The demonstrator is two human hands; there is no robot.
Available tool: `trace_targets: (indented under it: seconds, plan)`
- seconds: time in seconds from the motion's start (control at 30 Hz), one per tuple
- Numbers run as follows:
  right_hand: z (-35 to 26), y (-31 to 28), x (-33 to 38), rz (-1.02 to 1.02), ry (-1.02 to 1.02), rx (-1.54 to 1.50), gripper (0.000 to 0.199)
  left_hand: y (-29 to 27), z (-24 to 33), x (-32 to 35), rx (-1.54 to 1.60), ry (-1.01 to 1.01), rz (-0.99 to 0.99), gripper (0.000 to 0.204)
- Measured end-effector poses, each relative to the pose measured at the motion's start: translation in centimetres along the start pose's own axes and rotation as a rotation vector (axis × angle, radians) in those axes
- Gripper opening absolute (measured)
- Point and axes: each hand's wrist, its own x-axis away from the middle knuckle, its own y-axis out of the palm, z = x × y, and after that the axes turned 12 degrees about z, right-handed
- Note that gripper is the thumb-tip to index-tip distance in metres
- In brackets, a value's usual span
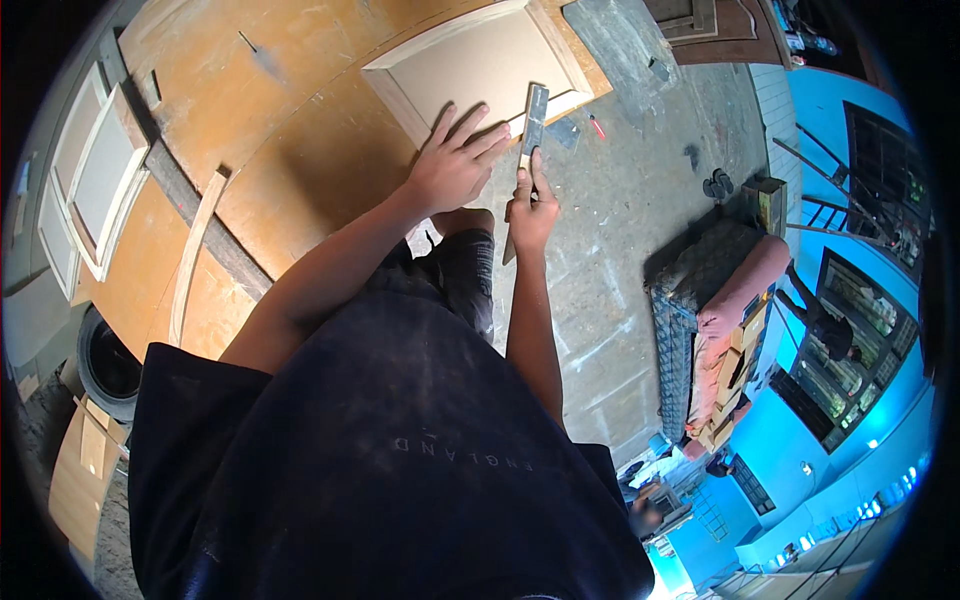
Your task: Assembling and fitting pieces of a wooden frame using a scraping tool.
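Observation:
A pale wooden frame-and-panel door lies on the orange-brown wooden board at the top of the head view. My left hand rests flat with fingers spread over the door's near edge. My right hand is closed round a long, flat grey bar that looks like a file. The bar's far end reaches over the door's near right edge, and its other end sticks out below my fist. Whether it touches the wood I cannot tell.
The orange-brown board carries a wooden strip and framed panels at left. A dark flat piece and a small red object lie right of the door. A patterned sofa and sandals are farther right.

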Motion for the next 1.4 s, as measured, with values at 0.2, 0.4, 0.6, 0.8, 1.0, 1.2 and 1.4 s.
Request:
trace_targets:
  seconds: [0.2,0.4,0.6,0.8,1.0,1.2,1.4]
  plan:
    - [-0.7,-1.2,2.0,-0.033,-0.028,0.025,0.037,0.6,-0.2,-0.5,-0.033,0.022,-0.024,0.047]
    - [0.2,-2.8,4.6,-0.054,-0.009,0.081,0.038,0.7,-0.5,-0.1,-0.019,0.017,-0.030,0.052]
    - [-3.0,2.4,-4.7,0.036,-0.344,0.127,0.039,0.6,-0.4,-0.6,0.014,0.006,-0.042,0.055]
    - [-2.8,2.3,-4.2,0.027,-0.304,0.115,0.037,0.7,-0.3,-0.5,0.014,-0.005,-0.042,0.055]
    - [-1.1,-2.8,2.9,-0.036,-0.174,0.155,0.037,0.6,-0.4,-0.3,0.020,-0.021,-0.048,0.056]
    - [-2.1,0.8,-4.7,0.087,-0.354,0.136,0.037,0.3,0.0,-1.0,0.040,-0.027,-0.075,0.055]
    - [-3.0,1.3,-6.7,0.098,-0.279,0.229,0.037,0.3,0.1,-1.0,0.046,-0.019,-0.065,0.056]
